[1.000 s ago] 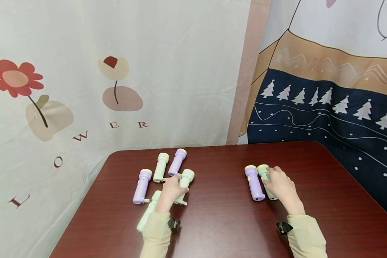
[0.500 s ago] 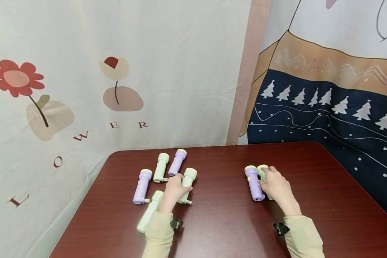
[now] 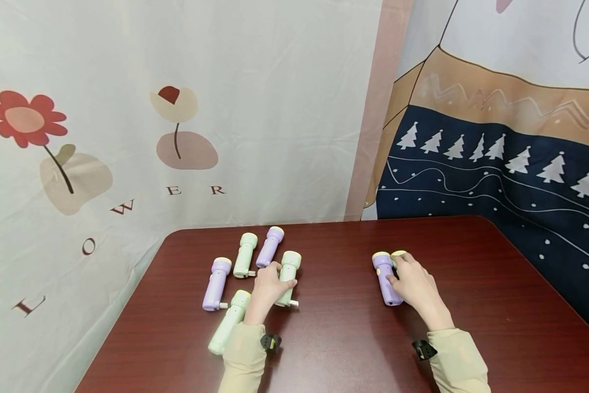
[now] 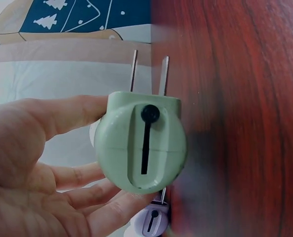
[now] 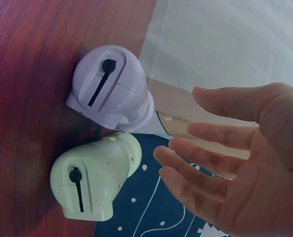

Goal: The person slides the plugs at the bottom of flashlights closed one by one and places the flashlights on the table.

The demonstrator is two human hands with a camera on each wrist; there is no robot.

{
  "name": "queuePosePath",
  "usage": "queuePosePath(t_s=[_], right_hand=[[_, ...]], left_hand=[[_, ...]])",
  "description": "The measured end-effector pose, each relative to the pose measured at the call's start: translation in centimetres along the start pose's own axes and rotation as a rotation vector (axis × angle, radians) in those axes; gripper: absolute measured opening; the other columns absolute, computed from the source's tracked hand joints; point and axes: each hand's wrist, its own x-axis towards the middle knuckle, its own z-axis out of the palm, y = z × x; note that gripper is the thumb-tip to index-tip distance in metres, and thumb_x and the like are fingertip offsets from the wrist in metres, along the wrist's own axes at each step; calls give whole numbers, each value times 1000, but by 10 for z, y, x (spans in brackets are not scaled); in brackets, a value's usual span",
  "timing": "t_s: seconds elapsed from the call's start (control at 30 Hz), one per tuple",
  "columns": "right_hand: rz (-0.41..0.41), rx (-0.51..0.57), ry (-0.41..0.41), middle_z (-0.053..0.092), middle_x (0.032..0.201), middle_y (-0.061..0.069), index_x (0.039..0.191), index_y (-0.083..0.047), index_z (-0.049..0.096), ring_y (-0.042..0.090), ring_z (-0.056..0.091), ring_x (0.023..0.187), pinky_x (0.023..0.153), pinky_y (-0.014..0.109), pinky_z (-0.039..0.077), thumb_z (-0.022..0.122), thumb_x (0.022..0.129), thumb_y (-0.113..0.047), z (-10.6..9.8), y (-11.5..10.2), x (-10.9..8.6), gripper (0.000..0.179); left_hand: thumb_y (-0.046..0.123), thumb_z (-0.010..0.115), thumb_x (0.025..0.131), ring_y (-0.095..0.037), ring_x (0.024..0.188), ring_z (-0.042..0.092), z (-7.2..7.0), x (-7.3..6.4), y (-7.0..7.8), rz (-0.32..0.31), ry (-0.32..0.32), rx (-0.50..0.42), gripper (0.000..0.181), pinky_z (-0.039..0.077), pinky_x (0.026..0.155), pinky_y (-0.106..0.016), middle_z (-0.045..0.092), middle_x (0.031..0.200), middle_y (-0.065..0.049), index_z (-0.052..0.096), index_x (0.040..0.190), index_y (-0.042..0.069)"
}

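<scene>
My left hand (image 3: 267,286) grips a pale green flashlight (image 3: 290,261), thumb on one side and fingers on the other. In the left wrist view this flashlight (image 4: 158,143) shows its butt end, with two metal plug prongs sticking out sideways. On the table's right half, my right hand (image 3: 415,281) hovers above a second green flashlight (image 5: 92,180), which it mostly hides in the head view. Beside that one lies a purple flashlight (image 3: 386,281). The right wrist view has the right fingers loosely extended and apart from both flashlights.
Left of my left hand lie a purple flashlight (image 3: 216,285) and a green flashlight (image 3: 245,255). Another purple flashlight (image 3: 270,247) is farther back, and a green one lies beside my left forearm. A fabric backdrop (image 3: 284,109) hangs behind the table (image 3: 343,349).
My left hand has shifted slightly right, turning its green flashlight more upright in the head view. The right hand has moved a little left, covering more of the green flashlight there.
</scene>
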Motion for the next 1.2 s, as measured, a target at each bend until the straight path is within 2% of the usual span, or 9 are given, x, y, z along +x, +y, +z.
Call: queuePosePath(t_s=[0.2, 0.63, 0.73, 0.87, 0.97, 1.2], right_hand=[[1, -1, -16, 53, 124, 26, 124, 5, 56, 40, 60, 100, 76, 57, 50, 68, 83, -16, 0, -4, 2, 48], [-60, 9, 31, 58, 115, 24, 119, 2, 60, 36, 62, 92, 66, 52, 52, 72, 80, -14, 2, -20, -1, 44], [-88, -4, 52, 59, 113, 22, 117, 1, 61, 36, 62, 94, 68, 52, 52, 73, 80, -15, 3, -24, -1, 42], [-145, -23, 69, 61, 114, 21, 117, 1, 61, 34, 62, 100, 77, 50, 53, 74, 79, -14, 5, -30, -1, 42], [-183, -29, 56, 61, 116, 21, 118, 2, 61, 33, 61, 104, 82, 46, 52, 73, 80, -14, 7, -35, -2, 44], [-224, 10, -2, 62, 115, 18, 121, 0, 60, 32, 63, 101, 78, 45, 53, 73, 80, -16, 13, -48, -5, 45]], left_hand=[[25, 80, 71, -31, 79, 61, -1, 0, 4, 29, 31, -23, 43, 49, 72, -42, 64, 82, -15, 61, 100, -2], [26, 79, 73, -31, 89, 65, 1, 0, 13, -9, 57, -99, 45, 49, 75, -42, 70, 94, -17, 61, 105, -1], [25, 79, 73, -32, 89, 66, 1, -2, 17, -9, 67, -128, 45, 50, 75, -42, 71, 95, -18, 62, 106, -1], [26, 79, 74, -32, 91, 66, 4, -3, 22, -27, 69, -166, 44, 50, 76, -42, 71, 96, -18, 62, 106, 1], [27, 79, 73, -32, 91, 66, 6, -3, 25, -35, 74, -185, 46, 50, 77, -41, 71, 96, -17, 61, 106, 1], [28, 79, 72, -32, 94, 63, 10, -5, 31, -41, 78, -245, 47, 49, 78, -40, 71, 96, -17, 61, 106, 1]])
